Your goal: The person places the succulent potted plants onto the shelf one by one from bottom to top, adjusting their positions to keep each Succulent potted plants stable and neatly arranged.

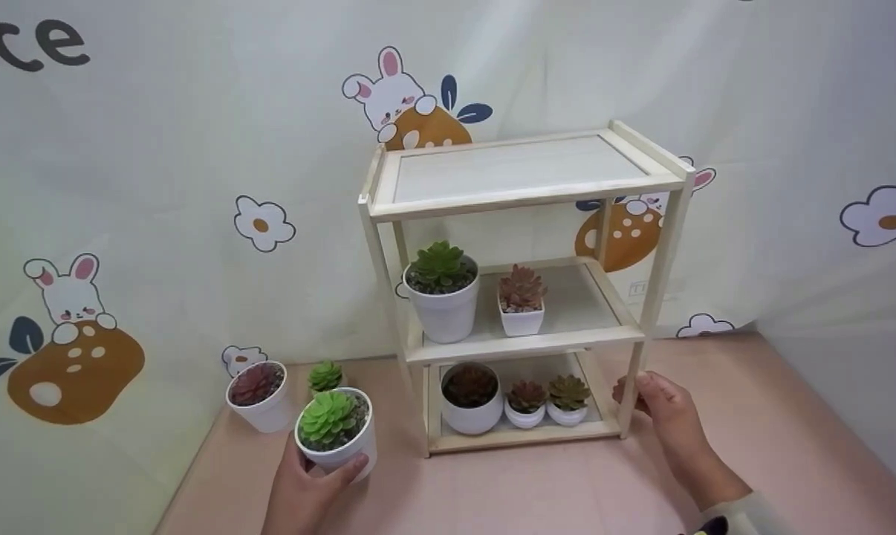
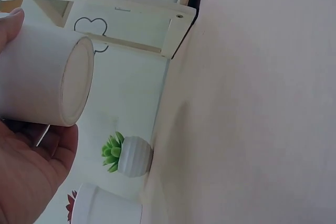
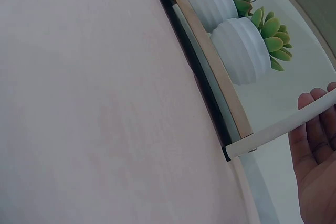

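There's the red succulent at left; the left hand clamps the green potted succulent beside the rack, blocking a smaller plant; the right hand grips a post, fingers partly hidden.

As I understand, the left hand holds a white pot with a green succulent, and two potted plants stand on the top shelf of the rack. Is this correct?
The shelf is wrong: the head view shows those two potted plants on the middle shelf, not the top shelf. The left hand does hold a white pot with a green succulent.
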A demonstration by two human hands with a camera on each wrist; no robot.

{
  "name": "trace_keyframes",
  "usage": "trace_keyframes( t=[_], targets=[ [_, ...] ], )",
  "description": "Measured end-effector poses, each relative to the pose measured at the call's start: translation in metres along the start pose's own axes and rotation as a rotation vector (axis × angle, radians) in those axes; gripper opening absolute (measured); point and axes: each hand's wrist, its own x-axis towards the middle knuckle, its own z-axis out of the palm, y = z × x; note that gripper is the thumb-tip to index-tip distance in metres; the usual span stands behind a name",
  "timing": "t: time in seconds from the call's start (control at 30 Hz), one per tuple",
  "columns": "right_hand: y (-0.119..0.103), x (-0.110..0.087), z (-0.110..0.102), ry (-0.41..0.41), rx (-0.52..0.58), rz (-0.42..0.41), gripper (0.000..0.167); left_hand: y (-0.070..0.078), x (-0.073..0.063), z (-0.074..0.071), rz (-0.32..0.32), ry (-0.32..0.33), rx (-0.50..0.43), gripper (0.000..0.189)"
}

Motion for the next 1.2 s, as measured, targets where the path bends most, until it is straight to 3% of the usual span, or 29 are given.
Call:
trace_keyframes(
  t=[0.4,0.6,0.87,1.2],
  targets=[
    [0.0,0.0,0.0,-0.002,0.004,-0.001,0.053,0.008,-0.011,0.014,0.056,-0.023,0.023,0.12],
    [-0.001,0.0,0.001,-0.002,0.006,0.012,0.054,0.009,-0.017,0.023,0.154,-0.007,0.014,0.107],
    [-0.001,0.0,0.001,-0.004,0.004,0.023,0.055,0.01,-0.023,0.033,0.22,-0.017,0.0,0.106],
    [-0.001,0.0,0.0,-0.018,-0.009,0.021,0.055,0.013,-0.026,0.043,0.214,-0.068,0.0,0.109]
  ],
)
